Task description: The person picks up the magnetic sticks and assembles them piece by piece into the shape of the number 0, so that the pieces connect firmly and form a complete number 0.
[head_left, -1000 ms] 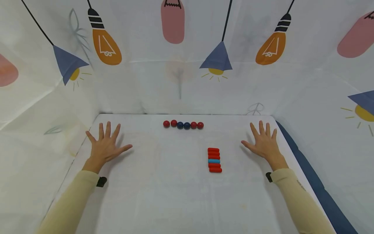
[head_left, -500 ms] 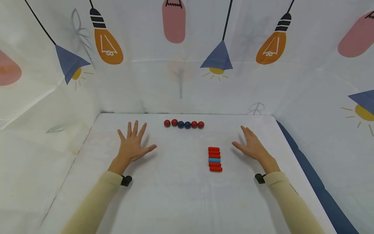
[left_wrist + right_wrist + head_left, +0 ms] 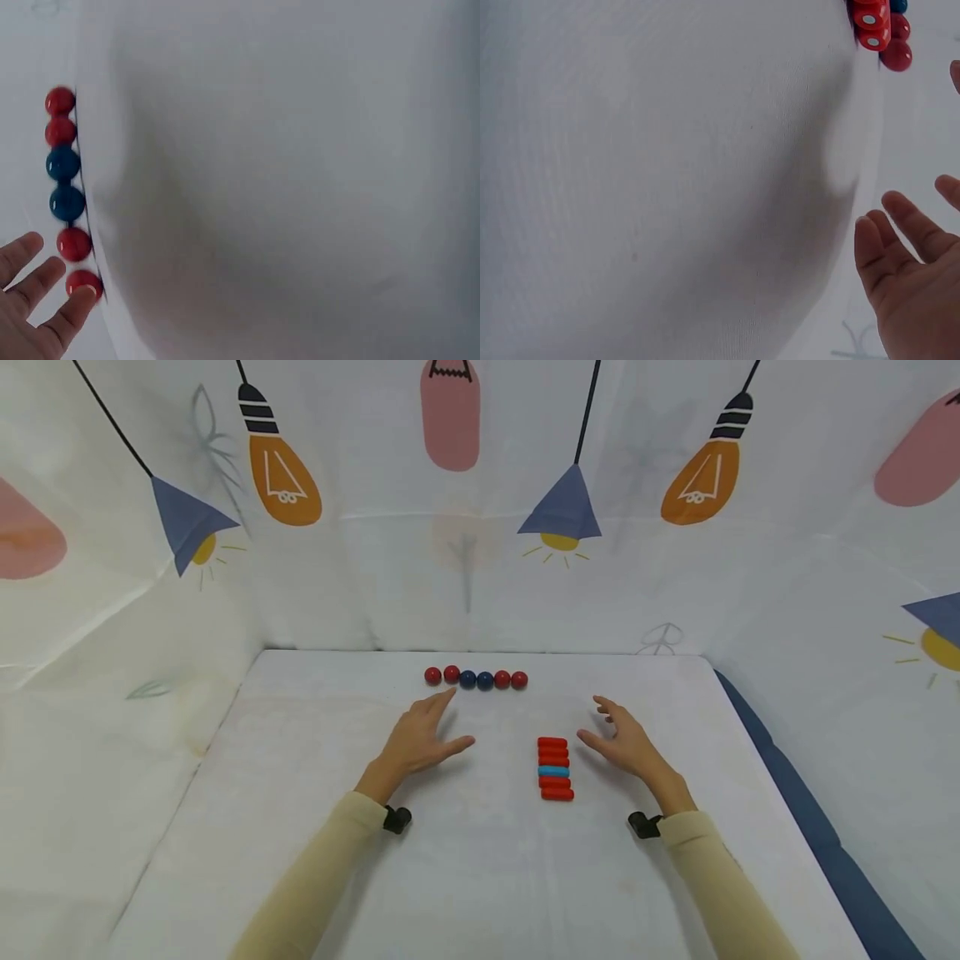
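Observation:
In the head view a row of red balls (image 3: 519, 680) with two dark blue balls (image 3: 485, 681) in its middle lies near the table's far edge. Nearer, a stack-like column of short red sticks (image 3: 556, 782) has one light blue stick (image 3: 553, 772) among them. My left hand (image 3: 416, 742) hovers just in front of the ball row, fingers extended and thumb apart, holding nothing. To the right of the sticks, my right hand (image 3: 626, 743) hangs over the table with relaxed, slightly bent fingers and nothing in its grasp. The right wrist view shows its fingers (image 3: 911, 225) apart from the sticks.
The white table (image 3: 465, 877) is backed by a white cloth (image 3: 360, 577) printed with lamps and bulbs. Dark blue material (image 3: 795, 793) runs along the table's right edge. Each wrist carries a small black device (image 3: 397, 819).
Both hands have moved inward, the left one a long way right toward the balls, the right one a little left toward the sticks. Their spread fingers have drawn together. Balls and sticks stay put.

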{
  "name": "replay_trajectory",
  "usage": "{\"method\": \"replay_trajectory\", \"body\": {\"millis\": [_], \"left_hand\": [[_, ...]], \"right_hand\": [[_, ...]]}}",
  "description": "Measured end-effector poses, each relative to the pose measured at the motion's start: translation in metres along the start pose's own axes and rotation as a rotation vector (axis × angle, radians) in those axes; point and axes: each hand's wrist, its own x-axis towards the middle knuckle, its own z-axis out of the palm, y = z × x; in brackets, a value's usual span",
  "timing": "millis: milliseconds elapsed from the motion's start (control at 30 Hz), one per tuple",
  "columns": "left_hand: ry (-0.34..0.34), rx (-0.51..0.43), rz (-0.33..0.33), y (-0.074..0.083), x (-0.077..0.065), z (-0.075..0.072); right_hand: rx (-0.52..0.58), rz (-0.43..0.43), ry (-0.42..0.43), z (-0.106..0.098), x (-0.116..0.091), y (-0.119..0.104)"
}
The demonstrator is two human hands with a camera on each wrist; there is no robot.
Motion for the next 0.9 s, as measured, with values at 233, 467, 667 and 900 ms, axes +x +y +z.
{"method": "replay_trajectory", "body": {"millis": [233, 467, 667, 900], "left_hand": [[-0.064, -0.13, 0.016, 0.04, 0.021, 0.034], [-0.126, -0.308, 0.053, 0.068, 0.034, 0.064], [-0.115, -0.335, 0.066, 0.084, 0.043, 0.074], [-0.107, -0.33, -0.047, 0.094, 0.047, 0.081]], "right_hand": [[0.029, -0.06, -0.017, 0.011, 0.0, -0.008], [0.055, -0.094, -0.04, 0.02, -0.002, -0.009], [0.056, -0.115, -0.05, 0.026, 0.0, -0.008], [0.034, -0.126, -0.068, 0.031, 0.002, -0.006]]}}
